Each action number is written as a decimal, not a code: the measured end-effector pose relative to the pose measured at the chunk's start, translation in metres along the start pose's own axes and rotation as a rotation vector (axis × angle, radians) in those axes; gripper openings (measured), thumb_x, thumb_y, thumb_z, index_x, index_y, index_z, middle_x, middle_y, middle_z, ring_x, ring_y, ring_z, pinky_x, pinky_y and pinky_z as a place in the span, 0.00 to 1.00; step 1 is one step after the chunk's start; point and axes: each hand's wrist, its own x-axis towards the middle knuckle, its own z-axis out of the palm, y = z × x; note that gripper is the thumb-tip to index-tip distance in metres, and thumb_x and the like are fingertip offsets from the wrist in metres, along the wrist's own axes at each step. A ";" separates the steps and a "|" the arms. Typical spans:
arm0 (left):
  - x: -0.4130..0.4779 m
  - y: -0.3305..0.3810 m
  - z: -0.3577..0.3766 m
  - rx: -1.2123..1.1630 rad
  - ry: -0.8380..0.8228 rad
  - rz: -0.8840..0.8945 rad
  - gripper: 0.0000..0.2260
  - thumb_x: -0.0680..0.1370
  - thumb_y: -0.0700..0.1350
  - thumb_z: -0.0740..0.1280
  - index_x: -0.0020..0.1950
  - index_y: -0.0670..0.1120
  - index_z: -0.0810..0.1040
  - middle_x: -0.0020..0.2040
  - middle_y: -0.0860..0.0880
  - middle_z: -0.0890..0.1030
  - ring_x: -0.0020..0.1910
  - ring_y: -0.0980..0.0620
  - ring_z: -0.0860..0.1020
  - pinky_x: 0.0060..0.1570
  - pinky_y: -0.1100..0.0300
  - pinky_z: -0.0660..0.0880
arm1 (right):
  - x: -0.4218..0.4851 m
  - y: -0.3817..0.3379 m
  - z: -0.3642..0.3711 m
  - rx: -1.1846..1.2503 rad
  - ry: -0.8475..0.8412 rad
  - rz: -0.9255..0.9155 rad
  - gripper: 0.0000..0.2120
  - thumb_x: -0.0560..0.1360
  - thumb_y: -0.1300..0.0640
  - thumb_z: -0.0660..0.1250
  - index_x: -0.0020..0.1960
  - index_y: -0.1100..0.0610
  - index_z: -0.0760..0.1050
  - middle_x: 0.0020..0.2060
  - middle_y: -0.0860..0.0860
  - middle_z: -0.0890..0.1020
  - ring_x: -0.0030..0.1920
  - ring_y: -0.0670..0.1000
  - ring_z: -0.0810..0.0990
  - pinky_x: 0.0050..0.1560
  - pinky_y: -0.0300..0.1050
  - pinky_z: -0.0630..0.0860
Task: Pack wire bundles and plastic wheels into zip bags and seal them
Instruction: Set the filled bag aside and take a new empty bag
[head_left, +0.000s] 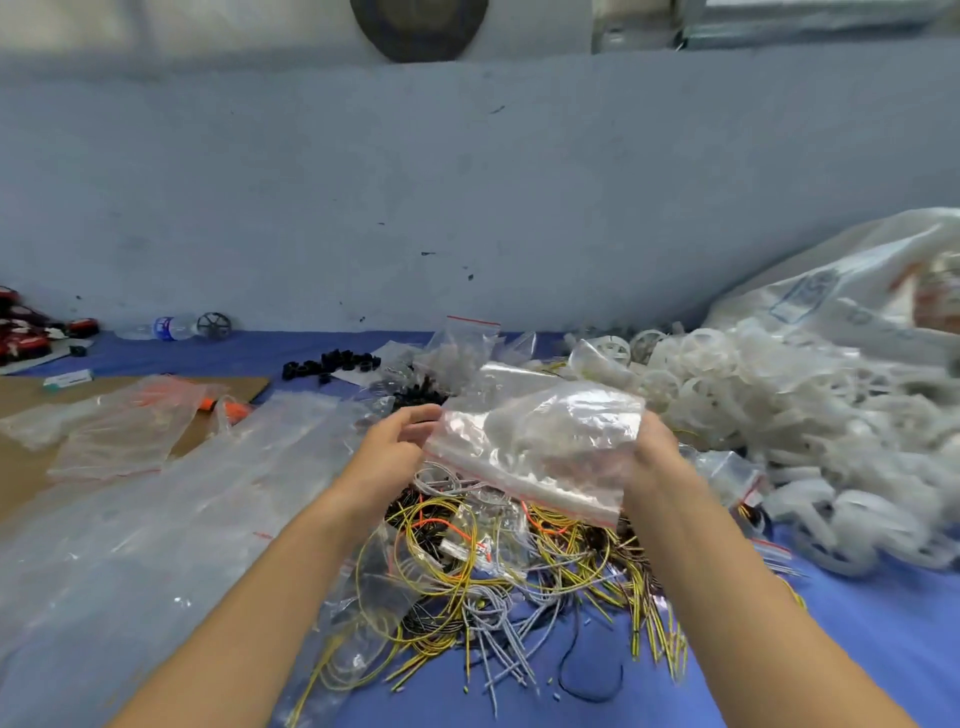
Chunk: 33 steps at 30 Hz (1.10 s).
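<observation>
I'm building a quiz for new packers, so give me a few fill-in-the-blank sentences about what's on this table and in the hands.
1. The left hand and right hand hold a clear zip bag whose seal strip is ____.
2. Under the bag lies a tangle of yellow, grey and black ____.
3. The pile of plastic wheels at the right is ____ in colour.
Missing words: red; wires; white.

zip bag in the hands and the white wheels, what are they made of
Zip bag: thin clear plastic film, glossy; it crinkles and catches glare, with a red seal strip. White wheels: probably moulded plastic, milky translucent; blur hides the finish.
</observation>
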 end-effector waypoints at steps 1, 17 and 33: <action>0.000 0.000 0.011 -0.107 -0.028 -0.024 0.21 0.77 0.30 0.60 0.62 0.52 0.76 0.57 0.49 0.81 0.59 0.50 0.79 0.60 0.54 0.75 | -0.007 -0.003 -0.015 0.073 -0.046 0.049 0.14 0.83 0.57 0.58 0.54 0.67 0.76 0.49 0.66 0.80 0.46 0.66 0.80 0.36 0.61 0.82; -0.051 0.041 0.188 -0.249 -0.329 0.125 0.42 0.65 0.75 0.64 0.73 0.56 0.64 0.65 0.56 0.76 0.61 0.59 0.77 0.64 0.54 0.73 | -0.023 0.068 -0.106 0.249 0.372 -0.319 0.11 0.84 0.60 0.56 0.63 0.64 0.70 0.44 0.56 0.77 0.35 0.54 0.83 0.31 0.41 0.80; -0.055 0.030 0.186 0.130 -0.253 0.562 0.06 0.81 0.45 0.64 0.48 0.48 0.81 0.41 0.56 0.83 0.43 0.60 0.81 0.45 0.63 0.75 | -0.049 0.083 -0.108 -0.662 0.216 -0.556 0.09 0.79 0.56 0.63 0.40 0.53 0.77 0.33 0.48 0.83 0.37 0.55 0.81 0.42 0.58 0.79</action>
